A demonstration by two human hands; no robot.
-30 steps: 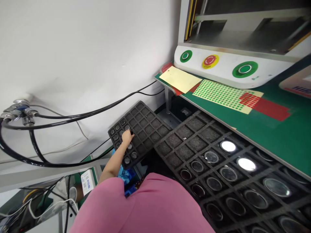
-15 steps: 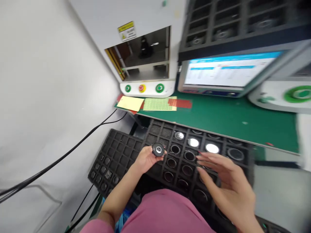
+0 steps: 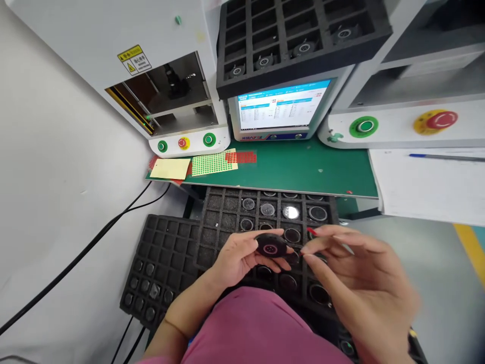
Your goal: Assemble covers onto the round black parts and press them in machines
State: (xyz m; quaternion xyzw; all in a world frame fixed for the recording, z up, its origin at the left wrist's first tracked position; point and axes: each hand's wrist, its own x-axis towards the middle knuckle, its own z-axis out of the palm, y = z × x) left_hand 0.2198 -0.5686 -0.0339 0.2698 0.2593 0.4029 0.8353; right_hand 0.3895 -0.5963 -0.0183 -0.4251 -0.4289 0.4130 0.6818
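Observation:
My left hand [image 3: 240, 257] holds a round black smartwatch body [image 3: 271, 245] by its edge, its back with a ringed centre and small contacts turned up. My right hand [image 3: 359, 278] is just to the right of it, thumb and fingertip pinched together. Whatever is in that pinch, if anything, is too small to make out. A small red patch shows at one of its fingertips. Beneath both hands lies a black foam tray [image 3: 215, 222], its compartments holding several round glass-faced watch bodies [image 3: 291, 212]. My hands hide part of this tray.
A second foam tray [image 3: 166, 242] with small round pieces lies to the left. On the green bench [image 3: 280, 172] are sticker sheets [image 3: 214, 163], a monitor [image 3: 280, 108] with another foam tray [image 3: 303, 63] above it, and a machine [image 3: 189, 144] with buttons. Papers [image 3: 428, 187] and a pen lie right.
The view has swung to the right. My left hand has brought the smartwatch body closer to my right hand, whose spread fingers have drawn into a pinch.

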